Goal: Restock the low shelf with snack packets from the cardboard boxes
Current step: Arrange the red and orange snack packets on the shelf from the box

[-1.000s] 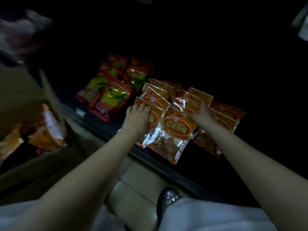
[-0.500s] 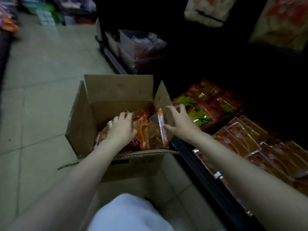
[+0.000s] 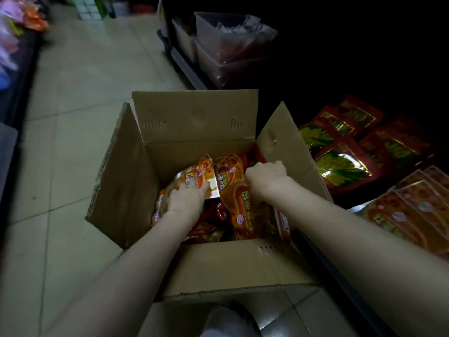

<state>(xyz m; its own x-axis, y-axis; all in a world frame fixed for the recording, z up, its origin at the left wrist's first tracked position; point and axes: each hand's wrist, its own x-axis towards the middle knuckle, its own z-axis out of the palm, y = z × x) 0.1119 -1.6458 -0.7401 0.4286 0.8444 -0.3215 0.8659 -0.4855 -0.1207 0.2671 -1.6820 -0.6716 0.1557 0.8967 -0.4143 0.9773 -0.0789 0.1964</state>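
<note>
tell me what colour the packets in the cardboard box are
Orange snack packets, glossy with some red, seen in the head view.

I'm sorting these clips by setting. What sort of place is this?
Most likely a small shop aisle: snack packets laid out on a low shelf, an open cardboard box of more packets on the tiled floor, and clear bins further along.

A single head-worn wide-angle camera looks steeply down and forward from close above an open cardboard box (image 3: pixel 194 127) on the tiled floor (image 3: pixel 80 98), both forearms entering from the bottom edge, the low shelf (image 3: pixel 379 276) along the right side; no second view overlaps it.
</note>
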